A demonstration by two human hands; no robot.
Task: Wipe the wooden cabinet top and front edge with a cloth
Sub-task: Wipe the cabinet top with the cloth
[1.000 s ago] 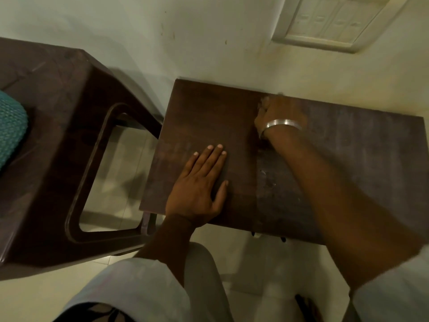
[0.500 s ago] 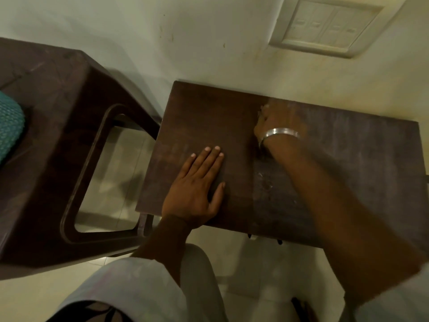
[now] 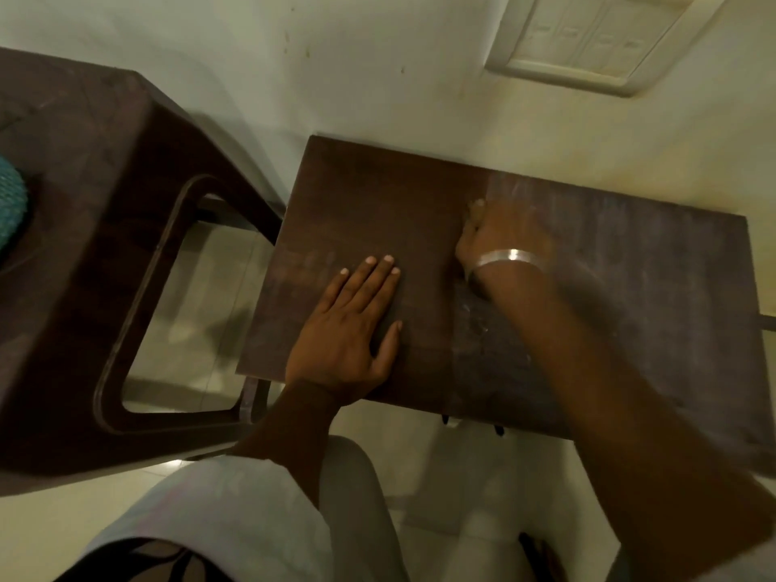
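**Left hand flat on cabinet top, right hand blurred at its middle**

The wooden cabinet top (image 3: 378,203) stands with its back edge against the wall (image 3: 378,56), just right of a dark brown chair (image 3: 84,203). The left hand (image 3: 348,338) lies palm down on the near left part of the top. Its fingers are straight and close together, the thumb is spread to the side, and its grip is open with nothing in it.

The right hand (image 3: 504,237) is over the middle of the top, toward the back, with a silver bangle (image 3: 510,257) on its wrist. It is blurred, so I cannot tell how its grip stands or whether a cloth is in it.

The top looks darker to the left of the right hand. To the right it looks paler and streaked (image 3: 630,266).

A switch plate (image 3: 588,39) is set in the wall above. Something teal (image 3: 10,207) lies on the chair at the left edge of the view.
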